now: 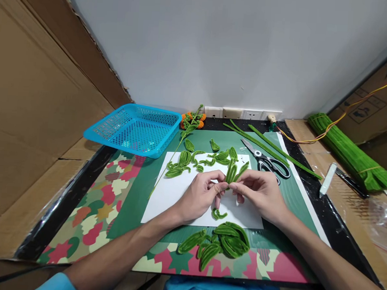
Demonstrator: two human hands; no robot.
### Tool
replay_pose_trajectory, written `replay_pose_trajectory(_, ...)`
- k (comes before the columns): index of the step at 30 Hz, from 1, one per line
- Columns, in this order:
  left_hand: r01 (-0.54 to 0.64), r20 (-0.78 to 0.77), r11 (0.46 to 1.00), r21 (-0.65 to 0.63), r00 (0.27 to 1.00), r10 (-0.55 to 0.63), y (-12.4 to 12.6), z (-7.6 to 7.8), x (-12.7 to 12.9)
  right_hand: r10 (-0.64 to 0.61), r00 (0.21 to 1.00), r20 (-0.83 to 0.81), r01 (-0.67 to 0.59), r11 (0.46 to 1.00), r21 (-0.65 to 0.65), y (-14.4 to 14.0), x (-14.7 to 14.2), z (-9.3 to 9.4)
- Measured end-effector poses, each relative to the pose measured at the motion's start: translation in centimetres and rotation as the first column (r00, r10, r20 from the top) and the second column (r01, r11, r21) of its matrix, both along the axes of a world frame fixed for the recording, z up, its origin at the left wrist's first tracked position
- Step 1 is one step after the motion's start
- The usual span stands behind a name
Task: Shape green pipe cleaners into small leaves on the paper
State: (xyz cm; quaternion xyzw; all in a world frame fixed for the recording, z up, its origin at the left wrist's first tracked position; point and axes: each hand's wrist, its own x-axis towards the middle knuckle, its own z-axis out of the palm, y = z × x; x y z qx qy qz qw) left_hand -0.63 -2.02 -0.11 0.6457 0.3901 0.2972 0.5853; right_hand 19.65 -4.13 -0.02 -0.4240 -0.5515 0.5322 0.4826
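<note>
Both hands meet above the white paper (164, 200), pinching the base of a small bunch of green pipe-cleaner leaves (231, 171). My left hand (202, 191) closes thumb and fingers on it from the left. From the right, my right hand (261, 193) grips the same base, with one leaf slanting up beside its fingers. Below the hands lies a small curled green piece (218, 214). A pile of larger fuzzy green leaves (230, 241) rests near the table's front edge. More loose leaves (184, 159) are scattered on the paper's upper part.
A blue plastic basket (135, 132) stands at the back left, beside orange flowers (201, 119) on a green stem. Black-handled scissors (267, 160) and long green pipe cleaners (284, 155) lie right of the paper. A thick green bundle (353, 150) and a white-handled tool (327, 180) are farther right.
</note>
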Motion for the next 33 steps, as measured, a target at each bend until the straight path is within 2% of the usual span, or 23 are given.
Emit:
replay_pose_trajectory(6,0.038,-0.058,0.999,0.002,0.998,-0.038,-0.3,0.1,0.2,-0.015,1.0,0.027,0.014,1.0,0.024,0.2,0.5,0.2)
replay_pose_trajectory(10,0.043,-0.155,0.996,0.075,0.987,-0.03,-0.3,0.3,0.2,0.023,0.998,0.06,-0.025,0.999,0.035,0.1,0.5,0.3)
replay_pose_trajectory(14,0.1,-0.233,0.987,0.124,0.97,-0.068,-0.3,0.6,0.1,0.024,0.994,0.109,-0.029,0.999,0.042,-0.1,0.4,-0.1)
replay_pose_trajectory(18,0.104,-0.284,0.984,0.143,0.957,-0.06,-0.3,0.9,0.1,0.017,0.998,0.06,-0.019,0.999,0.034,-0.1,0.3,-0.5)
replay_pose_trajectory(24,0.026,-0.161,0.991,0.132,0.987,-0.004,0.0,0.5,0.3,-0.048,0.997,-0.064,0.048,0.999,-0.005,0.1,-0.2,-0.6)
replay_pose_trajectory(28,0.021,-0.106,0.995,0.099,0.994,-0.01,-0.1,0.2,0.4,-0.113,0.983,-0.146,0.106,0.993,-0.058,0.2,-0.5,-0.5)
replay_pose_trajectory(33,0.003,-0.052,0.996,0.084,0.999,0.002,-0.3,0.2,0.6,-0.11,0.974,-0.197,0.091,0.991,-0.103,0.3,-0.5,-0.5)
